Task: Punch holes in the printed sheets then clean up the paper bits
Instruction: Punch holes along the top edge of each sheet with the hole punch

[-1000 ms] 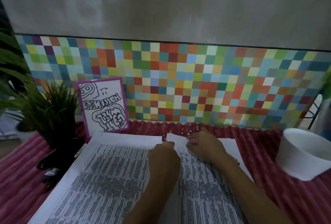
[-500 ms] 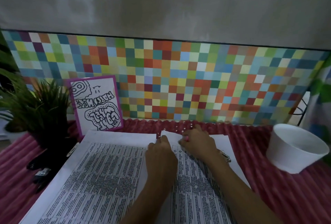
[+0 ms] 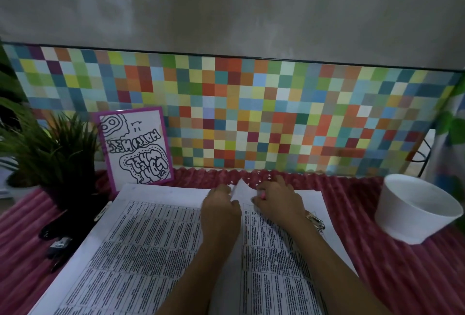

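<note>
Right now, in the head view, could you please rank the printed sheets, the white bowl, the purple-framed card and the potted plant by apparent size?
1. printed sheets, though nearest the camera.
2-4. potted plant, purple-framed card and white bowl: too alike to rank.

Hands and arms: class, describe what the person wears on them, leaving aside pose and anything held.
Both forearms are bare, with no sleeves in view. The right hand has pink-painted nails and a metal bracelet at the wrist. The left hand shows no ring or band; its nails are hidden.
</note>
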Tool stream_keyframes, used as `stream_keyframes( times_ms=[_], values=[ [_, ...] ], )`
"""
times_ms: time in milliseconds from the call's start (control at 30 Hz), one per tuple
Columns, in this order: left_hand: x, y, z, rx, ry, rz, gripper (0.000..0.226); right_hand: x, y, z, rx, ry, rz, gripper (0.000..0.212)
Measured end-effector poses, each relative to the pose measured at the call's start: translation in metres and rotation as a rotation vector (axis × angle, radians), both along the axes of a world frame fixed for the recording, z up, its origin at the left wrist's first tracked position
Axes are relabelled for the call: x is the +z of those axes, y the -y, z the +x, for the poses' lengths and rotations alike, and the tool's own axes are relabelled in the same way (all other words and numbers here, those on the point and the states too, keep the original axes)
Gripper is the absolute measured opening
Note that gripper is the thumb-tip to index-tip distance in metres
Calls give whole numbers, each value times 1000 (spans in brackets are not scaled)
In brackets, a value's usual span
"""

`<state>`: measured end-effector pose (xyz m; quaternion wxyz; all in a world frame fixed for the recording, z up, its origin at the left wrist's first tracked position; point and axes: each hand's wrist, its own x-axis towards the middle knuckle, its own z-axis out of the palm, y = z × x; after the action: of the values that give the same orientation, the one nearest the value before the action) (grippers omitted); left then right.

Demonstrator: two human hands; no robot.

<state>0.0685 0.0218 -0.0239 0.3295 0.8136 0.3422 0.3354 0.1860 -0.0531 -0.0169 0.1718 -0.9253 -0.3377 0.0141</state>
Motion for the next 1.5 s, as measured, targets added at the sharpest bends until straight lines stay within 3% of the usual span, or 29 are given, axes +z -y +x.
stream_keyframes(
  times_ms=[100, 233, 367, 733, 833, 933, 1033, 1133, 1233, 1333, 1400, 1500],
  values=[
    [-2, -3, 0, 12, 4, -18, 8, -1, 0, 0, -5, 10, 13, 30],
    [-1, -8, -1, 23, 92, -45, 21, 5, -3, 0, 59, -24, 54, 45],
    [-3, -9, -5, -12, 167, 3, 24, 12, -8, -6, 171, -106, 52, 9],
    [-22, -17, 3, -66, 218, 327, 15, 21, -5, -13, 58, -113, 207, 17],
    [-16, -16, 1, -131, 309, 215, 17, 29, -2, -10, 95, -135, 306, 32],
    [-15, -15, 2, -225, 394, 118, 11, 41, -2, -7, 112, -166, 354, 8],
    [-11, -16, 3, -300, 408, -74, 4, 48, -4, -5, 99, -220, 416, 26],
    [-13, -20, 5, -368, 344, -127, 26, 51, -4, -8, 132, -248, 467, 18],
    [-17, -25, 9, -405, 360, -275, 32, 54, -2, -13, 204, -162, 399, 48],
    [-16, -25, 9, -431, 405, -381, 35, 56, -4, -19, 245, -192, 303, 54],
    [-13, -23, 8, -443, 430, -371, 43, 59, -4, -19, 233, -199, 305, 50],
    [-11, -24, 7, -415, 490, -347, 42, 62, 1, -19, 206, -96, 284, 20]
  ],
)
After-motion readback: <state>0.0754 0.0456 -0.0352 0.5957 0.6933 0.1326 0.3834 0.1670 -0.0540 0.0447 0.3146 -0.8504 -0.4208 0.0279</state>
